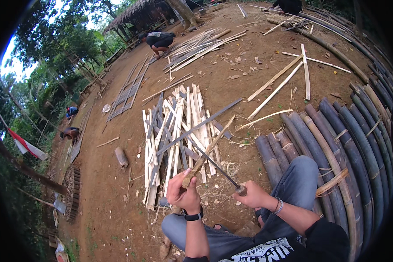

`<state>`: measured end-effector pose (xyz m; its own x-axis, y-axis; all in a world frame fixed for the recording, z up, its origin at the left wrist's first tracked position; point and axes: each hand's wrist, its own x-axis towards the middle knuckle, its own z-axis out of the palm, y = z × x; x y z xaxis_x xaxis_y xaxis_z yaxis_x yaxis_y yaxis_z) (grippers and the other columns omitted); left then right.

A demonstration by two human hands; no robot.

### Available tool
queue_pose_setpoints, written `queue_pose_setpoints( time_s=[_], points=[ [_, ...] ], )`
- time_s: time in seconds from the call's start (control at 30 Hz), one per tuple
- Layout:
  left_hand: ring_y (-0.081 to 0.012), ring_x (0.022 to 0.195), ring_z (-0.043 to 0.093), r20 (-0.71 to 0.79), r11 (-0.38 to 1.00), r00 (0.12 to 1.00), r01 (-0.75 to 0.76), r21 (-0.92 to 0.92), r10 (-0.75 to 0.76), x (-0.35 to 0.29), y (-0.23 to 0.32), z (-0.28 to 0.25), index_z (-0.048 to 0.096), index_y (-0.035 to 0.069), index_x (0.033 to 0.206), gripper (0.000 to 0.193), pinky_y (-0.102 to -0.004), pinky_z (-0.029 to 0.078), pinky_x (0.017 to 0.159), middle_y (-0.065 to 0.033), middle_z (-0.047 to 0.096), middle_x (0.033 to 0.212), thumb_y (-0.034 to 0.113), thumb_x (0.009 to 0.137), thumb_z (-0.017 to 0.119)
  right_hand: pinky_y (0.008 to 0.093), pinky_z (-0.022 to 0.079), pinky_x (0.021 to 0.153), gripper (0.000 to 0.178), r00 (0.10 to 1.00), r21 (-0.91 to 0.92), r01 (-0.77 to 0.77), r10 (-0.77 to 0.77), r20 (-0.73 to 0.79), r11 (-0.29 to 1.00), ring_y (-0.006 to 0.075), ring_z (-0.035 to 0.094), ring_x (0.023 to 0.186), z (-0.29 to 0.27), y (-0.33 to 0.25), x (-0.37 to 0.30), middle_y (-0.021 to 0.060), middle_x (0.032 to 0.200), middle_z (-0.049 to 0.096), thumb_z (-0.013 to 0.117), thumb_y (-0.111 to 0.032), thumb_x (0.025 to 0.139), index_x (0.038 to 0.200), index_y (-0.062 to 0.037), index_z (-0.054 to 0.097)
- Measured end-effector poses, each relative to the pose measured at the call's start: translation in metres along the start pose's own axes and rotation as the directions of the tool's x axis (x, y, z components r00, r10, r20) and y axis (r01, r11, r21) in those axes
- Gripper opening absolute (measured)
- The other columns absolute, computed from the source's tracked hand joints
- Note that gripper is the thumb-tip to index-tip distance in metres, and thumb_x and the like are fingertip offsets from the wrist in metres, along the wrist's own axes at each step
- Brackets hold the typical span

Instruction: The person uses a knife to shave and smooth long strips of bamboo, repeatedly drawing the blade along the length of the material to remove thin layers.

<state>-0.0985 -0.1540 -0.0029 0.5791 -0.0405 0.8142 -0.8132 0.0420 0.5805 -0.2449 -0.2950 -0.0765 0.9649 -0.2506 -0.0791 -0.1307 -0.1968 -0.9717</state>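
Observation:
My left hand [184,192] is closed around the near end of a light-brown bamboo strip [209,148], which points up and away to the right. In my right hand [254,196] is a knife [220,170] with a round wooden handle and a long, narrow dark blade. The blade slants up to the left and crosses the strip in this view; whether they touch I cannot tell. Just beyond both hands lies a loose pile of split bamboo strips [179,122], pale and dark sides mixed. Thin shavings [218,185] litter the ground below the knife.
Dark bamboo poles [332,144] lie side by side at my right, close to my bent knee [299,174]. A short log piece [121,157] lies to the left. Farther off, a person crouches [159,41] by more strips [205,46]; others bend at the far left [70,133].

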Motion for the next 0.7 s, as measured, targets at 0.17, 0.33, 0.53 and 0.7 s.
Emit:
queue_pose_setpoints(
  time_s=[0.17, 0.33, 0.53, 0.7],
  points=[
    [-0.0196, 0.078, 0.062, -0.130, 0.981, 0.973, 0.186, -0.061, -0.193, 0.005, -0.012, -0.006, 0.066, -0.002, 0.089, 0.026, -0.0297, 0.049, 0.073, -0.0104, 0.064, 0.088, 0.020, 0.079, 0.076, 0.0380, 0.041, 0.050, 0.029, 1.000, -0.101, -0.017, 0.018, 0.009, 0.995, 0.0211, 0.052, 0.046, -0.011, -0.032, 0.031, 0.0121, 0.052, 0.054, 0.065, -0.024, 0.081, 0.070, 0.0022, 0.059],
    [-0.0209, 0.087, 0.059, -0.097, 0.993, 0.991, 0.085, -0.081, -0.093, -0.004, -0.018, -0.009, 0.060, -0.002, 0.090, 0.030, -0.0327, 0.048, 0.081, -0.0100, 0.058, 0.091, 0.027, 0.085, 0.069, 0.0346, 0.040, 0.048, 0.036, 0.999, -0.093, 0.013, -0.009, 0.039, 0.996, 0.0147, 0.053, 0.047, 0.008, -0.031, 0.023, 0.0085, 0.051, 0.055, 0.068, -0.033, 0.082, 0.072, 0.0011, 0.059],
    [-0.0186, 0.085, 0.051, -0.214, 0.917, 0.975, -0.132, -0.375, 0.053, 0.022, -0.037, 0.021, 0.048, 0.002, 0.097, 0.038, -0.0312, 0.044, 0.077, -0.0123, 0.050, 0.098, 0.040, 0.093, 0.053, 0.0336, 0.042, 0.049, 0.047, 0.997, -0.005, 0.079, -0.079, 0.009, 0.997, 0.0136, 0.055, 0.049, 0.020, -0.041, 0.038, 0.0087, 0.051, 0.056, 0.067, -0.042, 0.083, 0.091, 0.0047, 0.063],
    [-0.0172, 0.077, 0.050, -0.353, 0.761, 0.890, -0.010, -0.649, -0.290, 0.032, -0.028, -0.002, 0.049, 0.002, 0.088, 0.035, -0.0316, 0.044, 0.071, -0.0082, 0.048, 0.085, 0.037, 0.092, 0.055, 0.0335, 0.039, 0.048, 0.048, 0.997, -0.032, 0.028, -0.031, -0.067, 0.999, 0.0152, 0.053, 0.048, 0.048, -0.035, 0.033, 0.0080, 0.050, 0.052, 0.060, -0.045, 0.087, 0.092, 0.0035, 0.058]
  ],
)
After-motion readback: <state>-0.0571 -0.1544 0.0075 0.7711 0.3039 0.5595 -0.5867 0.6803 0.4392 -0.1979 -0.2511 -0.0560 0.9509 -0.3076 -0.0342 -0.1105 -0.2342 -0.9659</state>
